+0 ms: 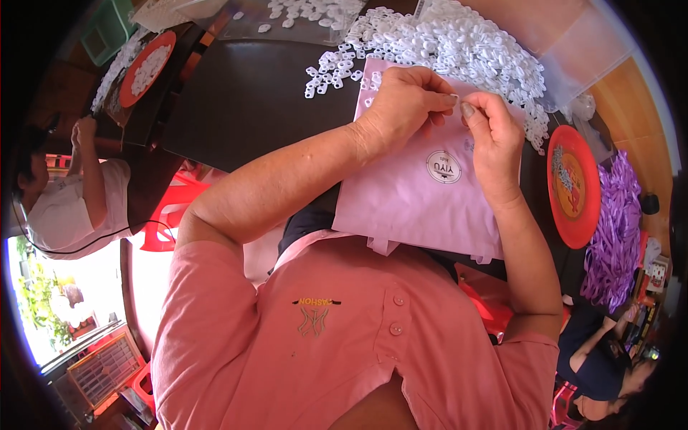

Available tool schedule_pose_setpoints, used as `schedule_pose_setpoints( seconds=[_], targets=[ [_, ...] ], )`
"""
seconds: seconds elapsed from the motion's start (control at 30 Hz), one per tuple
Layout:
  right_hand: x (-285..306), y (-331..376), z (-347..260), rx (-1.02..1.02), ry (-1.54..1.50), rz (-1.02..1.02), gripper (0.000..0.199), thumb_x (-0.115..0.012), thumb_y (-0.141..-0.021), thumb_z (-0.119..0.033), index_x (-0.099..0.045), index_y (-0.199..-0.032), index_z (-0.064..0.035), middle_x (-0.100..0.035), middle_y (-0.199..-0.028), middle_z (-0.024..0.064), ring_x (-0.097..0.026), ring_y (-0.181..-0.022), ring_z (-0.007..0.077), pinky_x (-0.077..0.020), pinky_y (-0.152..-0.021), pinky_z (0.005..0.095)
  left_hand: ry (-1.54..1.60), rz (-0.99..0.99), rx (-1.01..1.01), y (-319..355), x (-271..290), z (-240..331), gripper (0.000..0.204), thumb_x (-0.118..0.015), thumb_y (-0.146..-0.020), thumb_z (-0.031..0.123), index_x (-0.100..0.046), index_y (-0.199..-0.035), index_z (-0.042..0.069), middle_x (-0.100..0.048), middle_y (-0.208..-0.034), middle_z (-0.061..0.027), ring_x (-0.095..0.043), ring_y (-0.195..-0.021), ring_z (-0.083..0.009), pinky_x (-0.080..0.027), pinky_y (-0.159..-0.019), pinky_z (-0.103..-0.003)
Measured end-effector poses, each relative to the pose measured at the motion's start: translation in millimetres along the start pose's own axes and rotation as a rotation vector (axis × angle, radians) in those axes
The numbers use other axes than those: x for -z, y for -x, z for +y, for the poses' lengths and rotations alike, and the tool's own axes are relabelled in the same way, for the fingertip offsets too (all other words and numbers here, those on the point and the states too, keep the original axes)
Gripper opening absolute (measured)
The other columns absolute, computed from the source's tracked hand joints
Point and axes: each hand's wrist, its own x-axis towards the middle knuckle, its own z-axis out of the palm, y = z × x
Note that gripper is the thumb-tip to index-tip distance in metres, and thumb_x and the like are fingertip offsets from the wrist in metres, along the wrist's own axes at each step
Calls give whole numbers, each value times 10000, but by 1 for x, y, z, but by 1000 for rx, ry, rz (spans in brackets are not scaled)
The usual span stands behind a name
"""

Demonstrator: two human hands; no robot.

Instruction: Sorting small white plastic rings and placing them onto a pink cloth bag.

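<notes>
My left hand (412, 100) is closed in a pinch, with a small white plastic piece just showing at its fingertips. Close beside it, my right hand (494, 132) also pinches, thumb against finger; whatever it grips is too small to make out. Both hands are over a pink fabric bag (401, 204) that lies on the dark table and has a round white printed label. A few small white pieces rest on the bag's far left corner. Just beyond the bag spreads a big heap of white plastic pieces with holes (451, 46).
At right stand a red oval tray (584, 222) with small greyish bits and a bundle of purple ribbons (609, 229). A clear plastic sheet (247, 29) with white pieces lies at the back. Co-workers sit at far left (86, 193) and lower right (595, 358).
</notes>
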Motion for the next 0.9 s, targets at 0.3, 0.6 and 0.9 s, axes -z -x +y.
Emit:
schedule_pose_setpoints(
  seconds=[0.3,0.6,0.9],
  targets=[
    [-2,0,-1,82,68,-1,40,-605,-872,-3,-581,-904,-6,-625,-759,101,-603,-650,200,-473,-600,303,-21,32,-20,4,-3,-1,97,-672,-820,43,-636,-884,-21,-639,-732,-61,-580,-589,-108,-450,-480,-243],
    [-5,1,-3,-46,-34,7,32,-622,-869,-19,-597,-871,1,-622,-739,60,-564,-647,124,-448,-588,267,-11,48,-57,2,-3,-3,81,-675,-806,44,-656,-841,-27,-638,-711,-54,-579,-581,-102,-460,-494,-244],
    [4,-1,-2,-116,-117,15,36,-634,-875,-36,-619,-890,-7,-606,-741,6,-510,-678,57,-430,-610,223,-268,41,-108,2,0,7,158,-694,-828,128,-677,-903,-10,-647,-741,-38,-584,-612,-86,-465,-509,-228]
  ],
)
